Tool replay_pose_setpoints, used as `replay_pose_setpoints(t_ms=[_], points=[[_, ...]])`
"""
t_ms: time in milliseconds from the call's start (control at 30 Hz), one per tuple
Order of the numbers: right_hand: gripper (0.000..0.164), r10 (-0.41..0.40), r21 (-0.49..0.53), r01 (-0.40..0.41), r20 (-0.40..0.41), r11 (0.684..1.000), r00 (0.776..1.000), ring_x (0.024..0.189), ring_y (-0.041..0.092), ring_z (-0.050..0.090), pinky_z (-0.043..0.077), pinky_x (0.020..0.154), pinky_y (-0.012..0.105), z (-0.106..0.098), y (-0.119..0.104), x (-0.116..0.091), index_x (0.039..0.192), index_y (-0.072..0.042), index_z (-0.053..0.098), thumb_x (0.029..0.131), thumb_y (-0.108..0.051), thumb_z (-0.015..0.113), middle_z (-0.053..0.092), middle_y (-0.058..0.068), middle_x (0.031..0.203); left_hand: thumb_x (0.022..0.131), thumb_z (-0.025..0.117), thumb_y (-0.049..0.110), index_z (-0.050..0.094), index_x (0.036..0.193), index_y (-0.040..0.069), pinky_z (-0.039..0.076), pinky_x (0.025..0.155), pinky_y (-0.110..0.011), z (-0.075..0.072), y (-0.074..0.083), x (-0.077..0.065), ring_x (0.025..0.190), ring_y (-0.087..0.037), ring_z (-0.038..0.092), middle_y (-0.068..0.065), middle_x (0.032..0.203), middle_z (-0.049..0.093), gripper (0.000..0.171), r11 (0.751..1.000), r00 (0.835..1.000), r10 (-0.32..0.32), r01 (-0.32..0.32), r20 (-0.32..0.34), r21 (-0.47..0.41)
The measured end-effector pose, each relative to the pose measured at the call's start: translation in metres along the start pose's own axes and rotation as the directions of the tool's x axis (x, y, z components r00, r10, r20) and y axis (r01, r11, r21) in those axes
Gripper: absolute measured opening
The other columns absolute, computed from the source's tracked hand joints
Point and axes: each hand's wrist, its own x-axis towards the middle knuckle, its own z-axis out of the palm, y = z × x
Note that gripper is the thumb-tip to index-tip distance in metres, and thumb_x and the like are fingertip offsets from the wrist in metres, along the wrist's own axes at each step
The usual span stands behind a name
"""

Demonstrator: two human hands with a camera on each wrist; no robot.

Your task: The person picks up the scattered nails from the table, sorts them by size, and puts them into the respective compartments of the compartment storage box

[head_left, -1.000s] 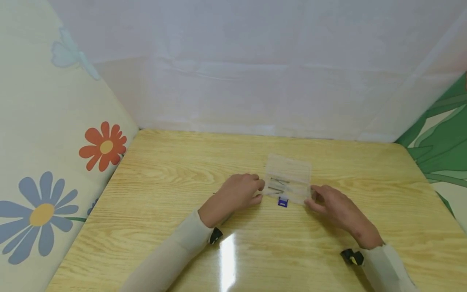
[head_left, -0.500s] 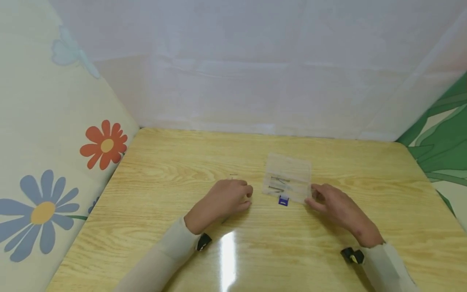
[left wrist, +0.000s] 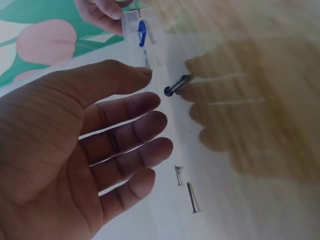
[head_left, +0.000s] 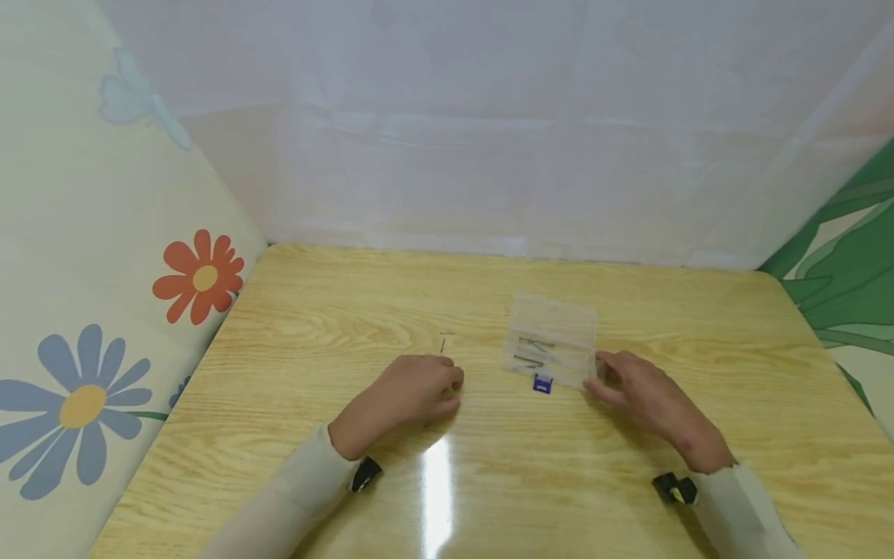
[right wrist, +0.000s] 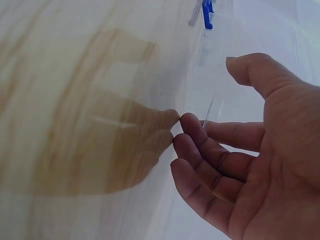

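Nails in the clear box look too blurred to count

The tabletop is showing glossy wood grain, gleaming toward its near edge. The box is looking like clear plastic, the loose nails like smooth metal; sleeves are showing matt cloth.
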Motion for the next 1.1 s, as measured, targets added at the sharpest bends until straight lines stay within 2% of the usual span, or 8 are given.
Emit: replay_pose_setpoints(t_ms=[133,333,500,633,767,1100], points=[[0.052,-0.004,0.002,0.004,-0.003,1.000,1.000,0.101,0.034,0.064,0.051,0.087,0.055,0.001,0.000,0.000,0.135,0.012,0.058,0.100,-0.026,0.069,0.066,0.015,0.108,0.093,0.069,0.018,0.065,0.084,0.018,0.040,0.051,-0.026,0.001,-0.002,-0.004,0.063,-0.007,0.043,0.009,0.073,0.047,0.010,1.000,1.000,0.015,-0.015,0.003,-0.006],[0.053,0.003,-0.003,-0.003,0.000,1.000,1.000,0.106,0.038,0.063,0.050,0.090,0.057,0.000,0.000,0.000,0.135,0.012,0.057,0.100,-0.025,0.069,0.066,0.019,0.113,0.090,0.069,0.013,0.057,0.076,0.018,0.033,0.050,-0.024,0.003,-0.002,-0.009,0.060,-0.006,0.037,0.008,0.070,0.043,0.019,0.999,1.000,0.026,-0.026,-0.003,-0.023],[0.054,0.010,0.001,-0.010,0.000,1.000,1.000,0.109,0.040,0.063,0.049,0.092,0.058,0.000,0.000,0.000,0.136,0.012,0.056,0.100,-0.027,0.069,0.066,0.022,0.116,0.090,0.071,0.015,0.057,0.076,0.018,0.037,0.050,-0.025,0.005,-0.002,-0.013,0.060,-0.007,0.040,0.008,0.070,0.044,0.021,1.000,1.000,0.021,-0.021,-0.022,0.007],[0.053,0.009,0.011,-0.009,0.007,1.000,1.000,0.107,0.037,0.064,0.050,0.091,0.057,0.000,0.000,-0.001,0.135,0.011,0.058,0.101,-0.029,0.068,0.067,0.018,0.114,0.091,0.073,0.018,0.061,0.079,0.016,0.041,0.050,-0.027,0.006,-0.002,-0.016,0.059,-0.007,0.044,0.008,0.071,0.049,0.017,0.999,0.999,-0.004,0.005,-0.032,0.036],[0.052,0.011,0.011,-0.011,0.014,1.000,1.000,0.105,0.035,0.064,0.050,0.089,0.056,0.000,0.000,-0.001,0.134,0.010,0.059,0.101,-0.030,0.068,0.067,0.015,0.112,0.091,0.071,0.016,0.059,0.076,0.016,0.041,0.050,-0.029,0.007,-0.002,-0.018,0.058,-0.008,0.044,0.007,0.069,0.050,0.020,0.998,0.999,-0.015,0.017,-0.041,0.060],[0.048,-0.004,0.014,0.004,0.002,1.000,1.000,0.102,0.033,0.065,0.051,0.088,0.055,0.000,0.001,-0.001,0.131,0.010,0.060,0.101,-0.026,0.068,0.067,0.013,0.108,0.084,0.070,0.006,0.051,0.069,0.017,0.038,0.051,-0.028,0.007,-0.002,-0.020,0.058,-0.009,0.038,0.007,0.066,0.044,0.027,1.000,0.998,-0.007,0.008,-0.064,0.026]])
